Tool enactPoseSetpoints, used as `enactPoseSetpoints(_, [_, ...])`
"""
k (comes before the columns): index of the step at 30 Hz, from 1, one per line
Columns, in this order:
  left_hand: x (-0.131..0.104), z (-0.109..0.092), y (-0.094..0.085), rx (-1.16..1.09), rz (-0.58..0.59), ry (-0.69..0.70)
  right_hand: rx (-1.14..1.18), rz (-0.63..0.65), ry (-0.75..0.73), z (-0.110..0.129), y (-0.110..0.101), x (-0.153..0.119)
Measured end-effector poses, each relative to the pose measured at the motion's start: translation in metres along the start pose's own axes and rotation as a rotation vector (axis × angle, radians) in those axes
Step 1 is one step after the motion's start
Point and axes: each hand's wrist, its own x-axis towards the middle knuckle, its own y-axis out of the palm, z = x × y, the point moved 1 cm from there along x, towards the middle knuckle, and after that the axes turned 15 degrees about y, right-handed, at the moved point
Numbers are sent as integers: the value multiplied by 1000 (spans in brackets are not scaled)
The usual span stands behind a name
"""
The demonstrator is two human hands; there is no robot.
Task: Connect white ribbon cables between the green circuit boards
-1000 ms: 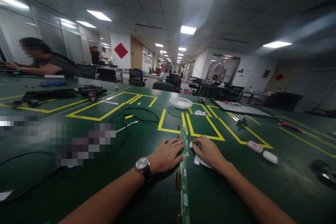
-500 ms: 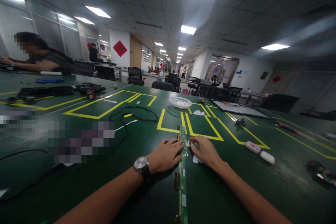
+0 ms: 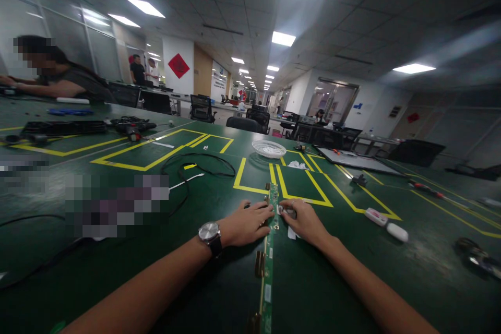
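A long, narrow green circuit board (image 3: pixel 269 266) lies on the green table, running away from me, with brown flaps along its left edge. My left hand (image 3: pixel 245 224) rests flat over the board's left edge, fingers spread, with a watch (image 3: pixel 209 231) on the wrist. On the right side of the board, my right hand (image 3: pixel 304 219) has thumb and fingers bent together at a small white piece (image 3: pixel 280 210) by the board's edge. Under that hand, a white paper scrap (image 3: pixel 291 233) lies on the table.
Beyond the board stands a white basket (image 3: pixel 269 149). A black cable (image 3: pixel 203 155) curls at left. A pink-and-white case (image 3: pixel 376 217), a screwdriver (image 3: pixel 426 189) and a black clip (image 3: pixel 359 180) lie right. One person (image 3: pixel 70 78) sits at far left.
The board's near end has swung slightly left. My left hand has shifted a little with it, while my right hand stays at the board's right edge.
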Motion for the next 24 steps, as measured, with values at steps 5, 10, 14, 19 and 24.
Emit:
enactPoseSetpoints(5, [-1, 8, 0, -6, 23, 28, 12, 40, -55, 3, -7, 2])
enactPoseSetpoints(10, [-2, 14, -1, -52, 63, 37, 13, 69, -132, 3, -13, 3])
enactPoseSetpoints(14, [-2, 14, -4, -60, 84, 39, 15, 71, -150, 3, -13, 2])
enactPoseSetpoints(19, [-2, 9, -6, -61, 71, 33, 48, 57, -141, 2, -9, 2])
enactPoseSetpoints(24, [-2, 8, -1, -73, 32, 43, 119, 70, -178, -2, -7, 5])
